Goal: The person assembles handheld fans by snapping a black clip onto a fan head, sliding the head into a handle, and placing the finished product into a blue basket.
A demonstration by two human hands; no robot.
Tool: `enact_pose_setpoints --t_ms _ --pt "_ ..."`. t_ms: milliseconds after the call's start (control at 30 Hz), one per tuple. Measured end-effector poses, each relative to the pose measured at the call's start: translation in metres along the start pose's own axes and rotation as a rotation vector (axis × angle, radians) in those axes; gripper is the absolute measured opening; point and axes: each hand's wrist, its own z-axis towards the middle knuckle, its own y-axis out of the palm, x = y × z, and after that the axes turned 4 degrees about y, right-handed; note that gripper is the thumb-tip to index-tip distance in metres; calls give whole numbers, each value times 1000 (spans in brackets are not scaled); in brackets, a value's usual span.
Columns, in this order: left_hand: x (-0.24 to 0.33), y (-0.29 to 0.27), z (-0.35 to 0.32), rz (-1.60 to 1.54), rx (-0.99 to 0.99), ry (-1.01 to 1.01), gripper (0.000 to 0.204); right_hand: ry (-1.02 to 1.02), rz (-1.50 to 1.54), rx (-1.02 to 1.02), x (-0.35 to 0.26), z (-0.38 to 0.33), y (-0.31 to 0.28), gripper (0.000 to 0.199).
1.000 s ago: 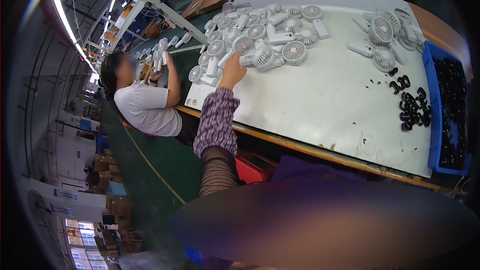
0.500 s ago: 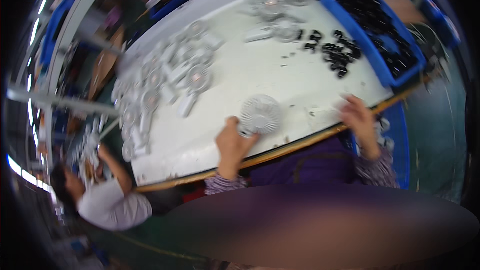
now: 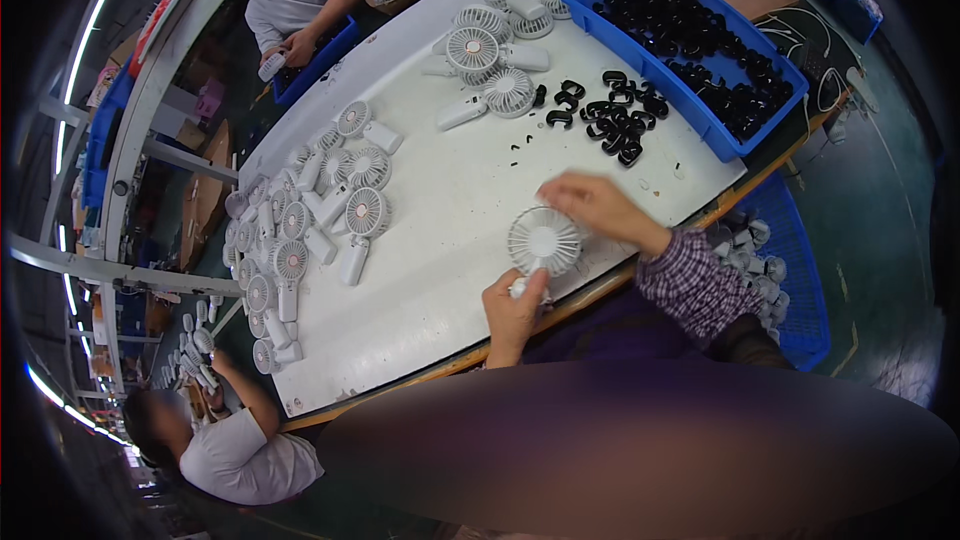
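Fan (image 3: 543,242) sits at the near edge of the bench (image 3: 430,250), its round head toward the far side and its handle end mostly hidden in the left grip (image 3: 513,315). That grip is closed on the handle, thumb on top, just below the head. The right grip (image 3: 600,208) is at the head's upper right, fingers bent and blurred; I cannot tell whether they touch the grille or hold anything.

The likeliest mishap is a drop: with the fan so near the wooden edge (image 3: 440,368), a loosened left thumb could let it tip toward the floor. A hard push from the right fingers could twist the handle in the left grip, or bend the grille's thin ribs. The black parts (image 3: 615,120) lie loose between the right grip and the blue tray (image 3: 672,90), so a wide sweep of that arm could scatter them. Small dark crumbs (image 3: 515,163) on the bench might mark a casing dragged across them
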Motion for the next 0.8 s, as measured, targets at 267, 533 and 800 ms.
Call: enact_pose_setpoints --t_ms 267,533,800 --pt "4 -30 11 -350 153 -141 26 -196 -1179 112 25 94 -65 25" --pt "2 -44 4 -389 99 6 29 -345 -1190 45 50 94 -76 11" --pt "6 -29 16 -264 117 215 33 224 407 -176 -10 9 -19 15"
